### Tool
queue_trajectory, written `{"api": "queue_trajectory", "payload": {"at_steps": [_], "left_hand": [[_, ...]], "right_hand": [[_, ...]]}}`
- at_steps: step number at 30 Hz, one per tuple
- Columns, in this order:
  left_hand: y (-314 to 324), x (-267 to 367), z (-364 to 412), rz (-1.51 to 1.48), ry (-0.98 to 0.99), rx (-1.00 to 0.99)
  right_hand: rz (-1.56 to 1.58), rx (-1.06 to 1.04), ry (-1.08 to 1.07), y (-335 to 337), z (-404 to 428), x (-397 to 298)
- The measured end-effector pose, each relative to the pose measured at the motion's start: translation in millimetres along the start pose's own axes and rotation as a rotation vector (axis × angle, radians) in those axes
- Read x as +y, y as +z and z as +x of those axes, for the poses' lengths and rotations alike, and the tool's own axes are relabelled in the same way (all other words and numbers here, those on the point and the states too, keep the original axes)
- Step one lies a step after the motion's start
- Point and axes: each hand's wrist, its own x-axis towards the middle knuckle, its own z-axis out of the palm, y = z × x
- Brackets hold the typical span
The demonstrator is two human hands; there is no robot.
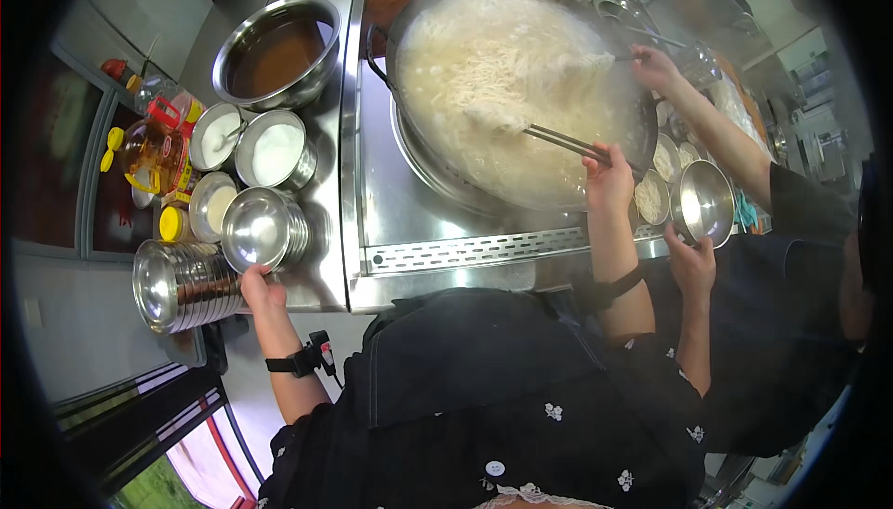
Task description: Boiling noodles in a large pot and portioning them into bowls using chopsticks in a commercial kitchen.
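My left hand (265, 290) grips the rim of a short stack of shiny metal bowls (257, 228) on the steel counter; some of its fingers are hidden. In my right hand (609, 181) is a pair of long dark chopsticks (561, 141). Their tips reach into pale noodles (481, 83) in a large wok (382, 66) of cloudy, steaming liquid. A clump of noodles gathers at those tips.
On the right, a co-worker's hand (656, 71) lifts noodles with chopsticks, the other (691, 261) holding a metal bowl (704, 200). Small bowls of noodles (649, 196) stand near. Leftward are a basin of brown liquid (275, 55), containers of white granules (278, 152), oil bottle (150, 149) and stacked bowls (185, 286).
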Motion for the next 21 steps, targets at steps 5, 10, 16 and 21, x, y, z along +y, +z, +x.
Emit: {"api": "queue_trajectory", "payload": {"at_steps": [5,10,16,21], "left_hand": [[21,27,-30,-0.035,0.110,-0.016],[32,44,-55,-0.003,0.244,-0.080],[66,50,-104,-0.153,-0.109,-0.529],[110,25,-143,-0.047,-0.506,-0.822]], "right_hand": [[0.084,0.019,0.016,24,-16,-5],[0.086,-0.004,0.022,35,-22,-22],[0.158,0.046,0.030,48,-21,-53],[0.166,0.038,-0.029,49,-18,-86]]}}
